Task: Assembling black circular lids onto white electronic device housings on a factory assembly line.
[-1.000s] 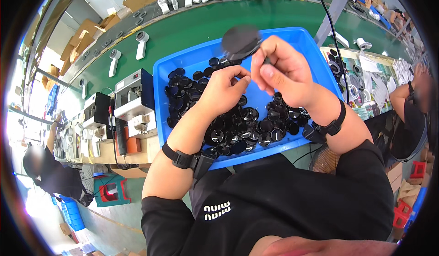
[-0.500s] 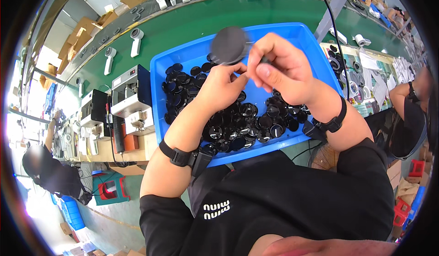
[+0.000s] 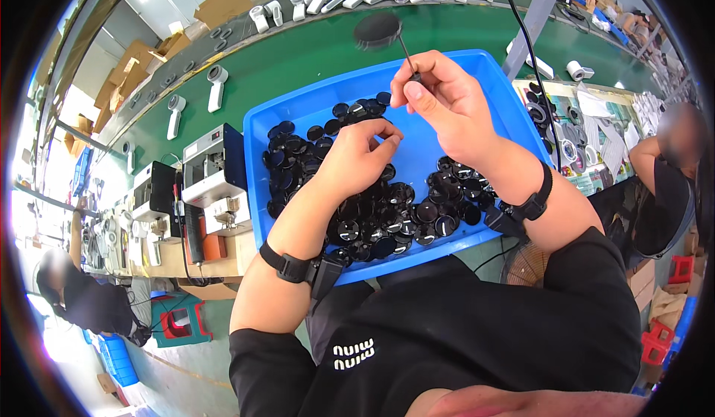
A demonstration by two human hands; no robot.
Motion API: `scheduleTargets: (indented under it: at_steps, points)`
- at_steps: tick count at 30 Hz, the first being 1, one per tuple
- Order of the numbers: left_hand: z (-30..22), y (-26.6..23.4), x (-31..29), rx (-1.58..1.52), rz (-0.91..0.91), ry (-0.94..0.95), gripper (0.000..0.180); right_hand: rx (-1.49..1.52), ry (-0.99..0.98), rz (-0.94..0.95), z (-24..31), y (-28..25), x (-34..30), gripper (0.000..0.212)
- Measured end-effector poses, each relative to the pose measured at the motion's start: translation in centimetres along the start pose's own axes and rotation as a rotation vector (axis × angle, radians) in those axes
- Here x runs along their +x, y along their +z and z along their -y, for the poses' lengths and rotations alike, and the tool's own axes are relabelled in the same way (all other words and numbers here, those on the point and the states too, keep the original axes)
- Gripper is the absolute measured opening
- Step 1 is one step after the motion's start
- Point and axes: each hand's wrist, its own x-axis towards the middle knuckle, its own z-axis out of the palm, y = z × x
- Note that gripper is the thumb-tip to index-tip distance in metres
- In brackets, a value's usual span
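Observation:
My right hand (image 3: 447, 104), raised over the far part of the blue bin (image 3: 503, 111), pinches a thin dark rod (image 3: 407, 53). At the rod's upper end is a round black disc (image 3: 377, 29), slightly blurred; whether it is fixed there cannot be told. My left hand (image 3: 365, 152) hovers above the bin with its fingers curled and the thumb close to them. Anything inside those fingers is hidden. Beneath both hands lie many glossy black discs (image 3: 383, 212), loosely heaped in the bin.
Left of the bin stand boxy bench machines (image 3: 214, 160). Beyond it runs a green conveyor belt (image 3: 298, 52) carrying white handheld devices (image 3: 216, 89). A black cable (image 3: 530, 52) hangs by a metal post on the right. Other people work at both sides.
My right hand has lifted slightly away from the left, taking the rod and disc farther up. The left hand has drawn back a little; the two are now apart.

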Motion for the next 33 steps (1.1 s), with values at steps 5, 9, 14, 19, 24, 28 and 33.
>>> scheduleTargets:
  at_steps: [5, 9, 14, 19, 24, 28, 33]
  points:
    - [-0.5, -0.3, 0.1, 0.04, -0.005, -0.041, 0.021, 0.173, 0.037, -0.046, 0.1, -0.5, 0.6, 0.015]
    - [-0.7, -0.7, 0.2, 0.096, 0.064, -0.109, 0.02, 0.177, 0.055, -0.039, -0.1, -0.7, 0.9, 0.014]
    - [-0.1, -0.3, 0.1, 0.024, 0.026, -0.03, 0.02, 0.17, 0.103, -0.008, -0.3, -0.8, 0.9, 0.01]
    - [-0.5, -0.2, 0.0, 0.036, 0.042, -0.055, 0.021, 0.128, 0.193, -0.046, 0.3, -1.2, 1.2, 0.008]
    - [-1.1, -0.6, 0.1, 0.132, 0.126, -0.141, 0.022, 0.166, 0.182, 0.038, 0.4, -1.0, 1.1, 0.007]
    - [-0.6, -0.5, 0.0, 0.108, 0.112, -0.085, 0.022, 0.108, 0.151, 0.081, 0.2, -1.1, 0.7, 0.01]
    - [-0.7, -0.5, -0.1, 0.084, 0.107, -0.082, 0.021, 0.146, 0.102, 0.055, 0.0, -1.2, 0.7, 0.01]
